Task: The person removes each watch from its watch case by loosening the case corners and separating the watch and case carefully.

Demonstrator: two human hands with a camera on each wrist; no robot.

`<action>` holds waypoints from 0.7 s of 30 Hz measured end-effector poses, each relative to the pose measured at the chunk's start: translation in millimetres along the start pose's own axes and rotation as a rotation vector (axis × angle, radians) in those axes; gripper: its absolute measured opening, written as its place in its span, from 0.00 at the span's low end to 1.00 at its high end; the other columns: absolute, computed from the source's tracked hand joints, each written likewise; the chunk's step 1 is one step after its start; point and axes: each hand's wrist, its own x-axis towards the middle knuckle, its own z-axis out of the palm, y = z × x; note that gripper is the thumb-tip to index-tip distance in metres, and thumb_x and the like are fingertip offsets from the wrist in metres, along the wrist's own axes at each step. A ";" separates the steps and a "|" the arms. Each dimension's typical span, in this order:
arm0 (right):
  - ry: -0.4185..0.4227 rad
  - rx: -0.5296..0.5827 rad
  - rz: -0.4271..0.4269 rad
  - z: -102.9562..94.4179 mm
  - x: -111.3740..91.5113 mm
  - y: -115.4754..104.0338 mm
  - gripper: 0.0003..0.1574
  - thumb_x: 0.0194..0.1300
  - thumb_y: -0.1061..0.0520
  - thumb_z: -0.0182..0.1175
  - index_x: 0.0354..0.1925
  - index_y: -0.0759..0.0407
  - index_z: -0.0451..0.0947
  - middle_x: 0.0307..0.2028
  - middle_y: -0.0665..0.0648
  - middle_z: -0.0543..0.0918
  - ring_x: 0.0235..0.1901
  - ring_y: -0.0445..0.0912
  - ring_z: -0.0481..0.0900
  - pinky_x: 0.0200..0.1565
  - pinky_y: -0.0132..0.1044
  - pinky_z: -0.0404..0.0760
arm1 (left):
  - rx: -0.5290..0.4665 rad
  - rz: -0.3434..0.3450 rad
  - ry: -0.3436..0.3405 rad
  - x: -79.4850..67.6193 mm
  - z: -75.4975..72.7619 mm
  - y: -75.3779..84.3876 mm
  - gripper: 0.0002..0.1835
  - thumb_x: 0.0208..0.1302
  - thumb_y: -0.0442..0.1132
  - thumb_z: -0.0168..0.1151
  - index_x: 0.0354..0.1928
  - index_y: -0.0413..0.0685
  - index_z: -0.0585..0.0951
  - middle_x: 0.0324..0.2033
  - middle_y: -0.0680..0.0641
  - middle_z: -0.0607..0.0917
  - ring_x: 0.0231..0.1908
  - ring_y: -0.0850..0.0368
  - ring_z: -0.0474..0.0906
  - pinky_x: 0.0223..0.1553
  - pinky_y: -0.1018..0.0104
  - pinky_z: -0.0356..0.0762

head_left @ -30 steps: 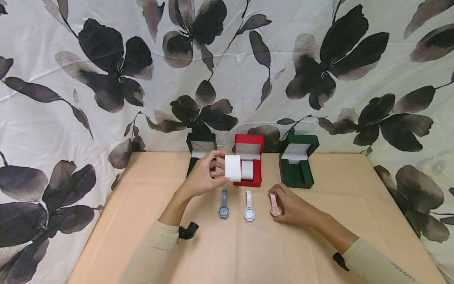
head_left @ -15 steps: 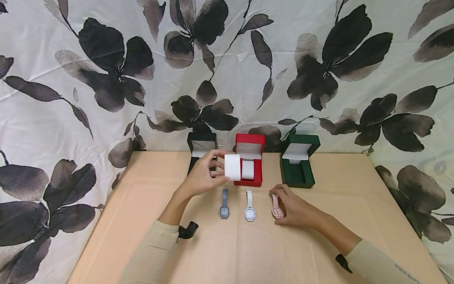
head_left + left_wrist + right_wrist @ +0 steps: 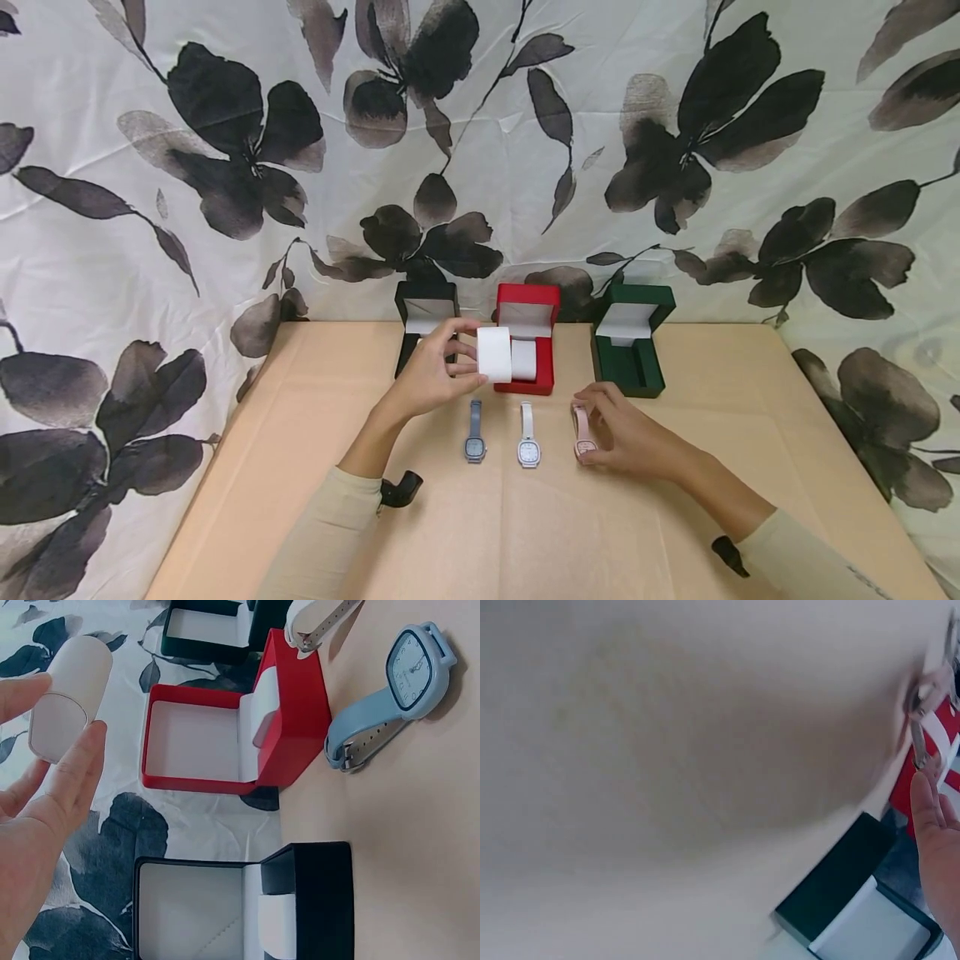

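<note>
My left hand (image 3: 435, 367) holds a white watch cushion (image 3: 494, 354) up in the air between thumb and fingers. In the left wrist view the cushion (image 3: 79, 675) appears as a smooth rounded roll with no watch on it. My right hand (image 3: 637, 433) pinches a pink watch (image 3: 582, 423) lengthwise, thumb at the dial end and fingers at the strap end. A white watch (image 3: 528, 437) and a blue watch (image 3: 474, 437) lie in a row to its left. In the right wrist view, the pink watch (image 3: 928, 697) is blurred at the edge.
Three watch boxes with raised lids stand at the table's back edge: black (image 3: 405, 302), red (image 3: 543, 377) and green (image 3: 647, 387). White cushions sit in the black and red boxes; the green one shows a bare slot. Floral cloth (image 3: 525, 167) hangs behind.
My right thumb has moved in onto the pink watch's dial end and the fingers have closed at its strap. The left hand with the cushion has stayed almost still.
</note>
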 end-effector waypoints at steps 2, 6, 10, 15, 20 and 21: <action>0.017 -0.002 -0.001 -4.6 0.2 -0.5 0.54 0.53 0.43 0.80 0.70 0.59 0.67 0.69 0.60 0.66 0.57 0.51 0.77 0.57 0.47 0.86 | 0.003 0.002 0.003 0.1 0.5 0.5 0.41 0.54 0.24 0.75 0.69 0.44 0.68 0.59 0.38 0.76 0.50 0.44 0.85 0.49 0.57 0.88; 0.040 -0.004 0.028 -13.3 -0.3 -0.3 0.52 0.56 0.44 0.78 0.71 0.57 0.67 0.68 0.59 0.68 0.58 0.53 0.79 0.55 0.48 0.87 | 0.003 0.011 0.000 1.0 1.7 1.6 0.41 0.54 0.24 0.75 0.69 0.43 0.68 0.61 0.38 0.75 0.51 0.44 0.84 0.50 0.51 0.87; 0.067 0.000 0.035 -20.1 -1.9 1.9 0.50 0.58 0.45 0.78 0.71 0.57 0.67 0.66 0.59 0.71 0.58 0.54 0.80 0.55 0.50 0.86 | -0.011 0.005 -0.008 1.7 3.2 3.7 0.41 0.54 0.23 0.75 0.69 0.43 0.69 0.61 0.39 0.75 0.51 0.43 0.84 0.51 0.50 0.87; 0.103 -0.010 -0.022 -26.6 -3.4 9.0 0.45 0.59 0.48 0.77 0.67 0.58 0.69 0.62 0.59 0.74 0.56 0.55 0.81 0.56 0.51 0.85 | -0.018 -0.006 -0.013 4.0 6.1 1.2 0.41 0.53 0.23 0.76 0.69 0.41 0.69 0.61 0.39 0.75 0.52 0.44 0.84 0.51 0.48 0.87; 0.156 -0.023 -0.082 -35.5 -2.8 17.4 0.42 0.58 0.52 0.78 0.65 0.63 0.71 0.60 0.60 0.74 0.54 0.55 0.83 0.55 0.53 0.85 | -0.007 -0.018 -0.015 6.7 10.1 -1.7 0.41 0.53 0.24 0.76 0.69 0.42 0.69 0.61 0.41 0.75 0.51 0.45 0.84 0.52 0.48 0.87; 0.166 -0.024 -0.090 -37.3 -2.6 18.8 0.42 0.58 0.53 0.78 0.65 0.64 0.71 0.59 0.61 0.74 0.53 0.56 0.83 0.54 0.53 0.85 | -0.003 -0.022 -0.016 7.1 10.8 -1.9 0.41 0.54 0.24 0.76 0.69 0.43 0.69 0.61 0.41 0.75 0.51 0.46 0.84 0.51 0.49 0.87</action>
